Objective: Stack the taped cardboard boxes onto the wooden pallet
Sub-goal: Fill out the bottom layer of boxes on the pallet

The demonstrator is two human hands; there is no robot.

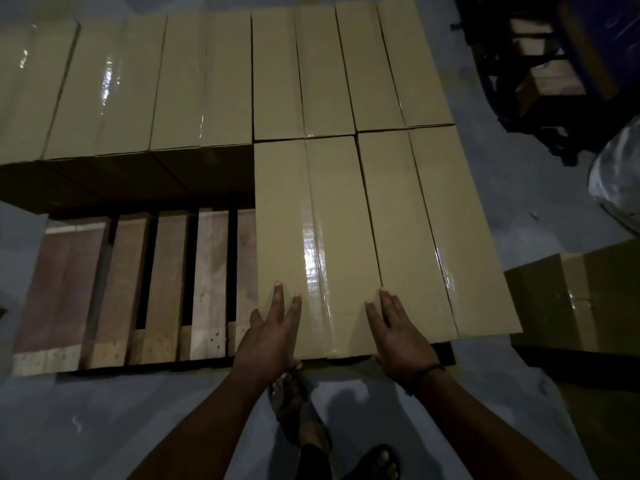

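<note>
A long taped cardboard box [311, 216] lies on the wooden pallet [121, 292], its near end at the pallet's front edge. My left hand [273, 334] rests flat on the box's near left corner, fingers spread, thumb under the end. My right hand [398, 334] lies flat on its near right corner. A second box [433, 230] sits tight against its right side. Several more taped boxes [207, 81] fill the back row. The pallet's bare slats show to the left of the held box.
Another cardboard box [581, 299] stands on the floor at the right. A dark cart or rack [540, 81] and a plastic-wrapped bundle [620, 181] are at the far right. My sandalled feet [304, 410] stand on the grey floor in front of the pallet.
</note>
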